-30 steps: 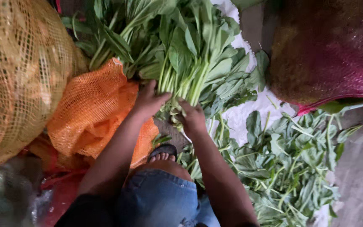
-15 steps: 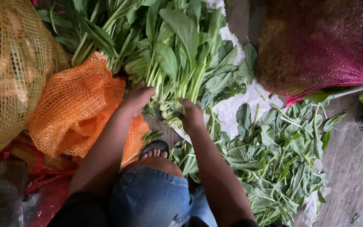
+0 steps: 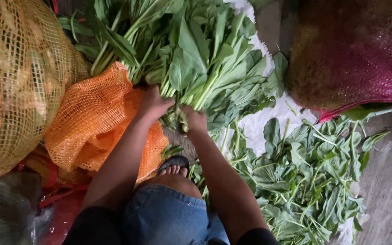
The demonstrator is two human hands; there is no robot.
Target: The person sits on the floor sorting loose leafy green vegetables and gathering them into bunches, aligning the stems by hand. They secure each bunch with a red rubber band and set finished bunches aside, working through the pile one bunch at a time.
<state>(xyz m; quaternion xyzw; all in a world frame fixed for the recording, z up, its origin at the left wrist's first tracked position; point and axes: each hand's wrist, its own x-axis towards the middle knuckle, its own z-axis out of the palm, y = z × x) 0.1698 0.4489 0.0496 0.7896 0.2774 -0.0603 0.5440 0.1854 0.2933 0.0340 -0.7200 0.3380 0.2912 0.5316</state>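
A big bundle of leafy green stalks lies in front of me, stem ends toward me. My left hand grips the stem ends on the left side of the bundle. My right hand holds the stem ends just beside it, fingers curled around the pale stalks. Both forearms reach forward over my knee in blue denim and my sandalled foot.
An orange mesh sack lies left of my hands, and a large yellow mesh sack fills the far left. A dark red mesh sack sits at the top right. Loose green leaves are spread over a white sheet.
Both hands have stayed on the stem ends of the bundle. The view has shifted slightly, and the hands sit a little closer together on the stalks.
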